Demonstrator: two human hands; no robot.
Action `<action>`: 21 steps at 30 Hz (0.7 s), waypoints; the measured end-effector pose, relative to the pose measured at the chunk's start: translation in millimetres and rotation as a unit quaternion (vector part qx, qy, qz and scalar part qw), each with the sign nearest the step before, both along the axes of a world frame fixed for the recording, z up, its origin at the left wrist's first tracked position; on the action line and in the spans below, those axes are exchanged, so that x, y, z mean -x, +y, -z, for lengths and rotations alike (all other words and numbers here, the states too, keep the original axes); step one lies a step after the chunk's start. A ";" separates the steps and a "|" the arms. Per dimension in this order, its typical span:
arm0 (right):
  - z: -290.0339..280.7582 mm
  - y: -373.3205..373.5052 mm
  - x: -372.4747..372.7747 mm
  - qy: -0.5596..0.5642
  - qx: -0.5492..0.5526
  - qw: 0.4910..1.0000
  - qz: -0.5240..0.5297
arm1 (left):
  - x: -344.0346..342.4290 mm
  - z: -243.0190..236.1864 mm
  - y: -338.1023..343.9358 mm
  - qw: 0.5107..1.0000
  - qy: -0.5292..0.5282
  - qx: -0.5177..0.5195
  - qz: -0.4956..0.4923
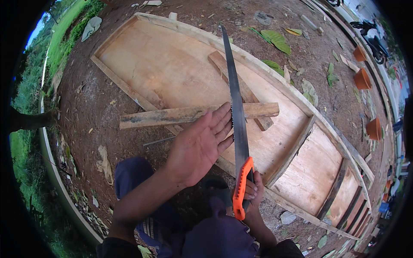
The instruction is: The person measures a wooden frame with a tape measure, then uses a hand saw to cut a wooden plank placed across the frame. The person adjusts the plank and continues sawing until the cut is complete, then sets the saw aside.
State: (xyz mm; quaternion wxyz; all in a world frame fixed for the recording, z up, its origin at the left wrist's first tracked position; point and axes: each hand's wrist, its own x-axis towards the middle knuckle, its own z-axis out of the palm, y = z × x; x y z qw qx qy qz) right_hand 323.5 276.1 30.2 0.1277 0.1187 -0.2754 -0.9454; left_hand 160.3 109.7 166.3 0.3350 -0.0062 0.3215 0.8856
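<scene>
A hand saw point(237, 101) with an orange and black handle points up and away, its toothed edge facing left. My right hand point(254, 189) is wrapped round its handle. Palm up and fingers stretched out, my left hand point(200, 146) has its fingertips at the toothed edge; whether they touch it I cannot tell. Behind the hand and blade, a wooden batten point(161, 117) lies across a second wooden piece point(221, 66). Both rest on a shallow wooden frame with a plywood panel point(167, 56), where the batten overhangs the near edge.
The frame's rim point(198, 34) and crosspieces point(292, 150) stand up from the panel. Brown soil with fallen leaves point(276, 41) surrounds it. Several terracotta pots point(362, 79) and a parked motorcycle point(374, 43) are at the right. A low curb point(44, 124) borders grass on the left.
</scene>
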 end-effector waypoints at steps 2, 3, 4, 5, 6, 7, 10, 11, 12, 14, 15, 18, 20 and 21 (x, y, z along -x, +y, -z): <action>1.3 2.4 -0.4 -0.014 -0.004 1.000 -0.013 | -3.3 -1.2 3.1 1.000 0.003 -0.017 0.005; 1.2 3.1 -1.0 -0.036 -0.014 0.999 -0.019 | -4.8 -2.1 5.0 1.000 0.011 -0.021 0.009; 1.3 3.0 -1.6 -0.059 -0.023 0.998 -0.025 | -6.4 -2.6 6.3 0.999 0.018 -0.025 0.011; 1.8 2.9 -1.6 -0.059 -0.018 0.998 -0.027 | -7.5 -3.0 7.4 0.999 0.025 -0.020 0.013; 2.6 2.7 -1.0 -0.059 -0.014 0.998 -0.029 | -8.4 -3.3 8.5 0.999 0.032 -0.016 0.014; 3.1 2.4 -0.4 -0.059 -0.010 0.998 -0.030 | -9.0 -3.6 9.5 0.999 0.039 -0.012 0.017; 4.1 1.3 -0.2 -0.063 0.026 0.997 -0.034 | -10.0 -3.4 12.5 0.998 0.055 -0.005 0.018; 4.4 1.0 -0.6 -0.064 0.027 0.997 -0.037 | -10.3 -3.9 14.0 0.998 0.056 -0.002 0.017; 4.8 0.9 -1.0 -0.065 0.028 0.997 -0.041 | -10.6 -4.4 15.8 0.998 0.056 0.001 0.017; 9.3 2.6 -1.5 -0.047 0.022 0.998 -0.031 | -10.1 -3.4 17.1 0.998 0.056 0.015 0.012; 13.5 6.8 -1.3 -0.028 0.013 0.999 -0.017 | -7.4 0.2 17.2 0.998 0.055 0.025 0.007; -2.1 20.4 1.9 -0.046 -0.135 0.988 0.058 | 16.0 23.8 7.5 0.969 0.158 0.181 -0.057; -22.7 33.9 3.9 -0.095 -0.379 0.916 0.091 | 49.3 56.9 -3.1 0.905 0.261 0.321 -0.099; -30.5 33.2 6.1 -0.110 -0.525 0.840 0.079 | 64.0 75.1 -11.3 0.875 0.291 0.377 -0.089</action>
